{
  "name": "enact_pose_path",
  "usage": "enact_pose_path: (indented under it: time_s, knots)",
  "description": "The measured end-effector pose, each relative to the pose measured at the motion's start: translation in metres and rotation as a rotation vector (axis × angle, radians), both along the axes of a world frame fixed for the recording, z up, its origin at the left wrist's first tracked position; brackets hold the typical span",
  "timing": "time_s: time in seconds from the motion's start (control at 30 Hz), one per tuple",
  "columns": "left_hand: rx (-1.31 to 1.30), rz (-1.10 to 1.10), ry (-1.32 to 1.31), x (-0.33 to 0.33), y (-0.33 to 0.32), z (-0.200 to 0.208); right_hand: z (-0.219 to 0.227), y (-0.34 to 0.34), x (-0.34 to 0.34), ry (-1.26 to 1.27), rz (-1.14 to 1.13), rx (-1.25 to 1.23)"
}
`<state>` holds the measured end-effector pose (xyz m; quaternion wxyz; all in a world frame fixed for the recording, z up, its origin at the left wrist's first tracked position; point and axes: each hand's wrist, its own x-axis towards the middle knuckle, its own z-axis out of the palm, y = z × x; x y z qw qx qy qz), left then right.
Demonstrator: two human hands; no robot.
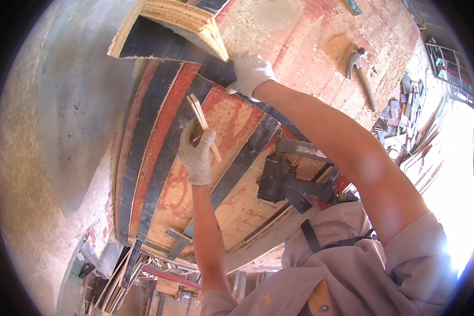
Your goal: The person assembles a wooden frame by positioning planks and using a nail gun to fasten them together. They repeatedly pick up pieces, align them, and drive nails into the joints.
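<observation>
My left hand (196, 155), in a pale work glove, is closed around a short, thin strip of plywood (199, 113) with layered edges, held at a slant over the panel. Up and to the right, my right hand (251, 73), gloved too, grips a dark-faced wood strip (218, 72), its thumb and fingers on either side. Just beyond it, a curved plywood piece (181, 23) with a dark face and thick layered edges stands at the top. Under both hands lies a wooden panel (181, 179) crossed by red and dark strips.
A black nail gun (284, 179) rests on the panel near my body. A claw hammer (361, 76) lies on the worn red and tan surface at right. Wood offcuts (397, 118) are heaped beyond. A rough wall (68, 105) runs along the left, with stacked boards (121, 279) below.
</observation>
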<state>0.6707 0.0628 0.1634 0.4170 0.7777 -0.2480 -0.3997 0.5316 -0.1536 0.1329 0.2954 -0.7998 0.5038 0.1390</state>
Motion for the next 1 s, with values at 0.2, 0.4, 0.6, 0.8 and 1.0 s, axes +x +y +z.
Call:
enact_pose_path:
  time_s: [0.2,0.4,0.6,0.8,1.0]
  knots:
    - [-0.143,-0.346,-0.729,0.005,-0.027,-0.023,-0.005,0.004,0.000,-0.033,-0.038,-0.038]
    - [-0.172,-0.501,-1.037,0.022,-0.081,-0.063,-0.011,0.002,0.000,-0.094,-0.037,-0.036]
    - [-0.195,-0.506,-1.003,0.027,-0.097,-0.076,-0.006,0.003,0.000,-0.049,-0.015,-0.029]
    - [-0.240,-0.517,-0.977,0.031,-0.102,-0.077,-0.011,0.005,0.001,-0.026,-0.004,-0.035]
    - [-0.331,-0.497,-0.952,0.038,-0.100,-0.089,-0.004,0.006,0.003,-0.019,-0.011,-0.012]
